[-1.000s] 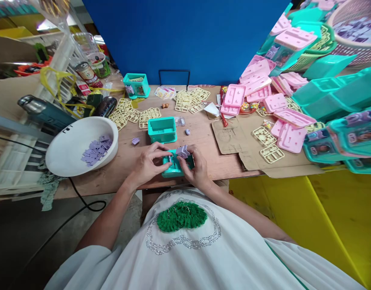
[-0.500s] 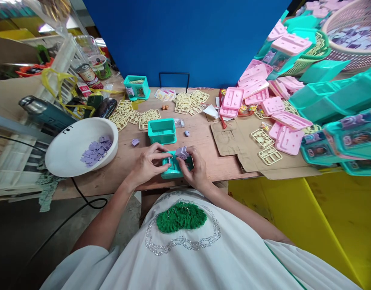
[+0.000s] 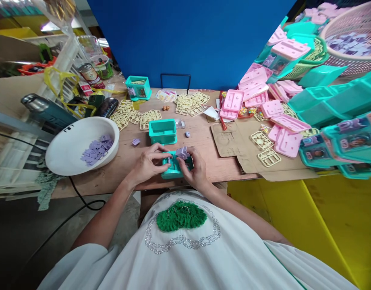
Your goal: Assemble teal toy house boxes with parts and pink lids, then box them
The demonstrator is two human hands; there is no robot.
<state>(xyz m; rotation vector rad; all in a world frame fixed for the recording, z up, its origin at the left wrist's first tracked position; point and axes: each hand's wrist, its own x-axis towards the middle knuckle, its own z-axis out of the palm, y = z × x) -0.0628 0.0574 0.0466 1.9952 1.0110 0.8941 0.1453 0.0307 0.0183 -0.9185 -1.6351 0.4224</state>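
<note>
A teal plastic box point(image 3: 173, 172) lies at the table's front edge, between my two hands. My left hand point(image 3: 147, 163) grips its left end, thumb on the near side and fingers on the far side. Between the thumb and fingers of my right hand point(image 3: 195, 167) is a purple plastic piece point(image 3: 182, 152) with a white wavy line, held just above the box's right part. A second teal box point(image 3: 162, 132) stands right behind, its top uncovered. A small purple piece point(image 3: 136, 141) lies to the left and a round lilac piece point(image 3: 187, 134) to the right.
On the left is a white bowl point(image 3: 54, 155) of purple pieces, with a flask point(image 3: 48, 108) behind it. Cream part frames point(image 3: 150, 119) lie across the back. Pink lids point(image 3: 289, 141), cardboard point(image 3: 226, 141) and stacked teal boxes point(image 3: 324, 96) fill the right. A blue panel point(image 3: 188, 40) rises behind.
Both hands keep the same hold on the teal box and the purple piece. The view has shifted very slightly; nothing on the table has visibly moved.
</note>
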